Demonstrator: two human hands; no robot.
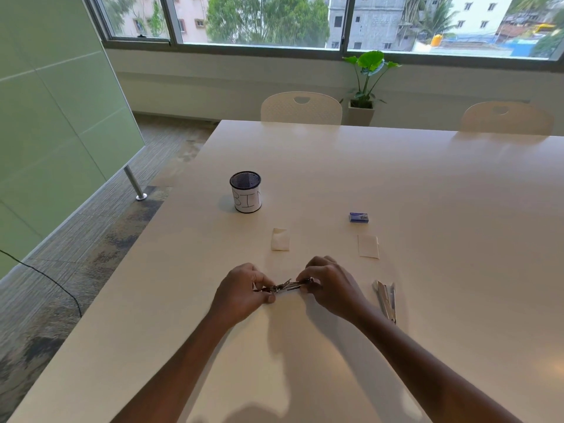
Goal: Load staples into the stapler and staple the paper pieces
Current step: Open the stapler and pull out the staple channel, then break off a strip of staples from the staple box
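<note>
Counted two hands: left hand (241, 291), right hand (329, 288). There was one stapler (287, 286) and one loose metal part (386, 300). Two paper pieces (280, 239) (368, 246), one staple box (359, 217), one mesh cup (246, 193), two chairs (301, 109) (506, 117), one potted plant (366, 77), one table (427, 184).

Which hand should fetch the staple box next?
Probably right: the small blue staple box lies beyond the right hand; the left hand would cross over the silver metal stapler both hold.
</note>
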